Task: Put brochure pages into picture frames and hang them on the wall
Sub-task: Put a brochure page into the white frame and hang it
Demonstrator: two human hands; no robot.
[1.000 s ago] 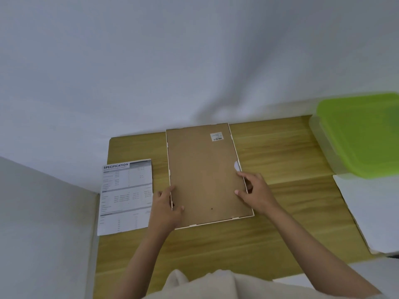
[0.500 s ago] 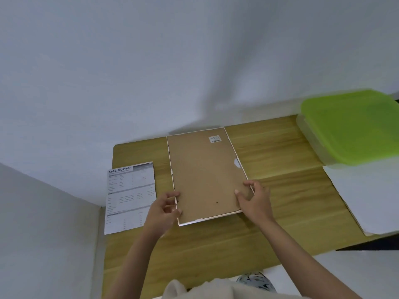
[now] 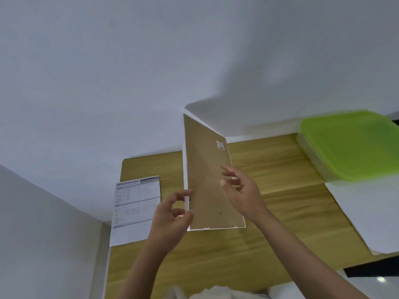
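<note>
A white picture frame (image 3: 205, 169) with its brown backing board facing me is lifted off the wooden table (image 3: 269, 212) and tilted up on edge. My left hand (image 3: 172, 214) pinches its lower left edge. My right hand (image 3: 241, 190) is at the frame's right edge with fingers spread; whether it grips the edge I cannot tell. A printed brochure page (image 3: 136, 210) headed "SPECIFICATION" lies flat on the table to the left of the frame.
A green-lidded plastic box (image 3: 349, 145) sits at the table's back right. White sheets (image 3: 371, 214) lie below it at the right edge. A white wall (image 3: 172, 61) rises behind the table, another wall on the left.
The frame lay flat on the table under both hands. It has been lifted and swung upright, left edge raised, with the left hand holding that edge.
</note>
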